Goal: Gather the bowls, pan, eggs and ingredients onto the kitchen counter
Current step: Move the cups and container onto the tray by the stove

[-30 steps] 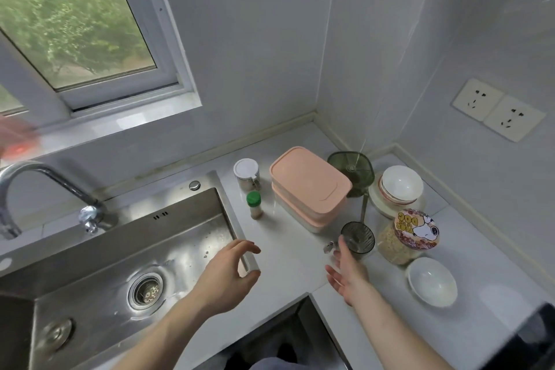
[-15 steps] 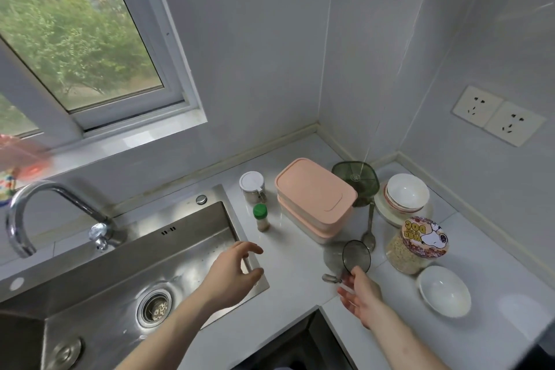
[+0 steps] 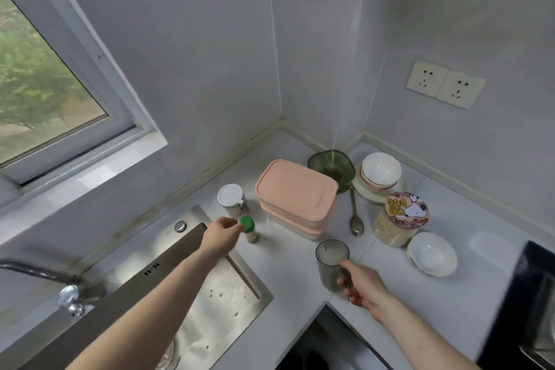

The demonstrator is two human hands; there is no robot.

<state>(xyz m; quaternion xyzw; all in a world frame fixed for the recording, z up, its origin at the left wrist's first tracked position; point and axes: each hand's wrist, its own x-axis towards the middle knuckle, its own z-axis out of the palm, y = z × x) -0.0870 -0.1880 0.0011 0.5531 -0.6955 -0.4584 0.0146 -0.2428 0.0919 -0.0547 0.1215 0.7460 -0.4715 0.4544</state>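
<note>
We cannot tell whether the left hand (image 3: 220,236) grips the green-capped bottle (image 3: 250,229) — its fingertips hide the cap's left side. The right hand (image 3: 362,287) covers the near side of the smoky glass (image 3: 331,263). The tap (image 3: 45,281) is blurred and cut by the left edge. A dark appliance (image 3: 528,303) at the right edge is blurred — we cannot identify it. The pink boxes (image 3: 295,194) hide their contents.
</note>
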